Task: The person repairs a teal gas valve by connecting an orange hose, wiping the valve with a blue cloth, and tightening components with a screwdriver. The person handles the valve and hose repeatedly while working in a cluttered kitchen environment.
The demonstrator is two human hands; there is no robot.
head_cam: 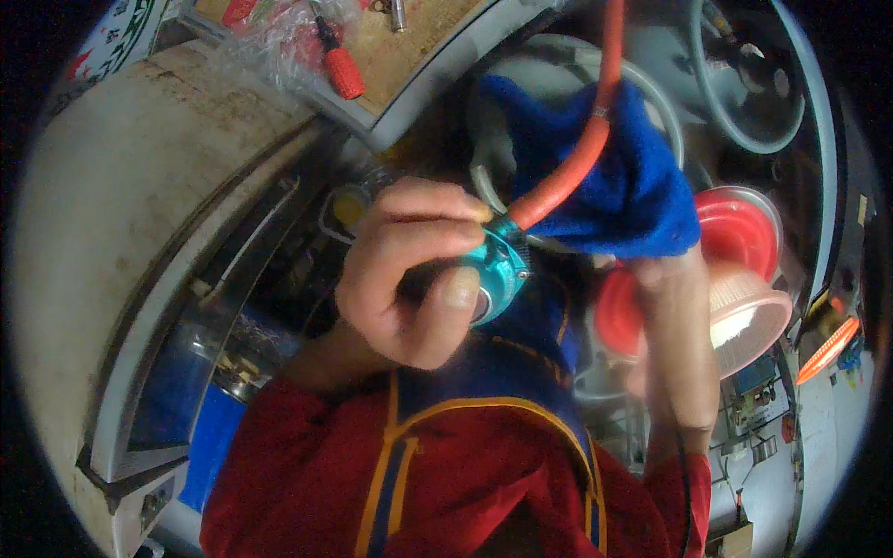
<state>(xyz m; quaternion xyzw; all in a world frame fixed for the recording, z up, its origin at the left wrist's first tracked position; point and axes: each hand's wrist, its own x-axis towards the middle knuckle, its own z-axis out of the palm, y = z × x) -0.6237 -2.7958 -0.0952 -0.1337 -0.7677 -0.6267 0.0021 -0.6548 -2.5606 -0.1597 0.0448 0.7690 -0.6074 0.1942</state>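
My left hand (404, 272) is curled around a teal gas regulator (508, 275), thumb on the near side and fingers over the top. An orange hose (575, 171) is clamped to the regulator and runs up out of the picture. My right forearm (677, 335) reaches forward, and a blue cloth (600, 167) covers the hand at its end. What that hand grips is hidden. Behind the cloth shows part of a rounded grey metal body (558, 52), perhaps a gas cylinder. Below the regulator is my dark blue apron (516, 376) with yellow trim.
A red-handled screwdriver (342, 70) and crumpled clear plastic (272, 52) lie on a metal-edged board at the upper left. A pale, stained curved surface (91, 230) fills the left. Red basins (739, 230) and a pink strainer (757, 328) stand beyond my right arm. A grey hose (750, 146) loops at the upper right.
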